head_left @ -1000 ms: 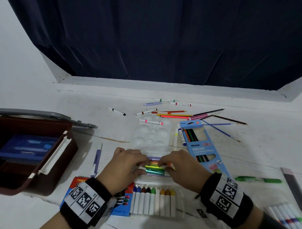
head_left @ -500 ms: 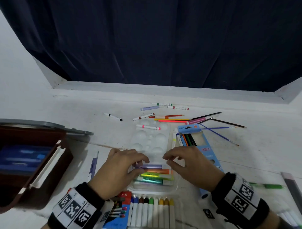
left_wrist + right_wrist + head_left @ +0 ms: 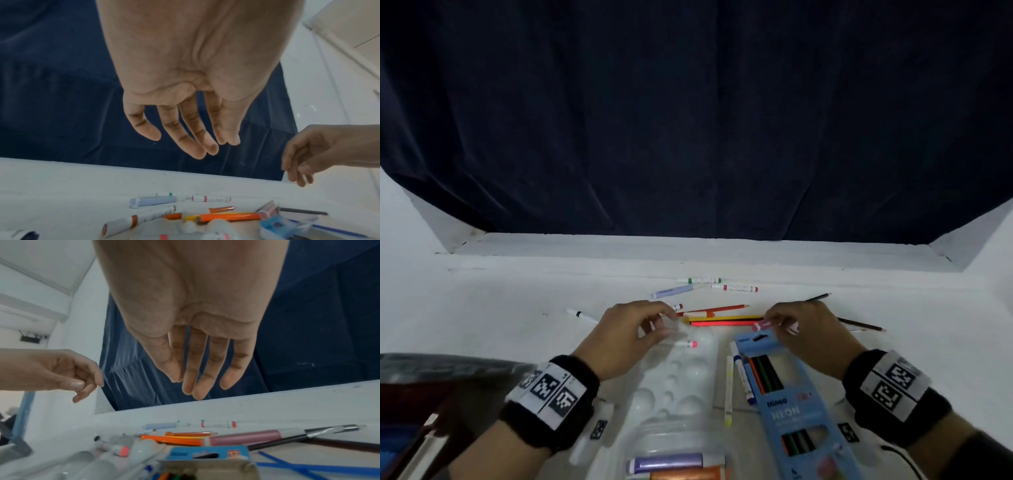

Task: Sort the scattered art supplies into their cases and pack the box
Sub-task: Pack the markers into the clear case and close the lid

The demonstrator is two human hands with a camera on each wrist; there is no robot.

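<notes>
Both hands are held empty above the scatter, fingers loosely extended — the left hand [image 3: 631, 334] over the white palette [image 3: 685, 380], the right hand [image 3: 806, 334] just above the pink marker [image 3: 244, 437] and beside the blue pencil box [image 3: 787, 404]. Gathering of loose markers and pencils [image 3: 724, 317] appears to be in hand; next, one piece must be pinched and carried to its case — the clear marker case [image 3: 671, 455] lies nearest the body.

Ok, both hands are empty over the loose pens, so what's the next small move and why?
Probably lower the right hand onto the pink marker just below its fingers and pinch it. Both hands hang open, holding nothing, and the left hand hovers over the white markers, so each has a loose pen close by to collect.
</notes>
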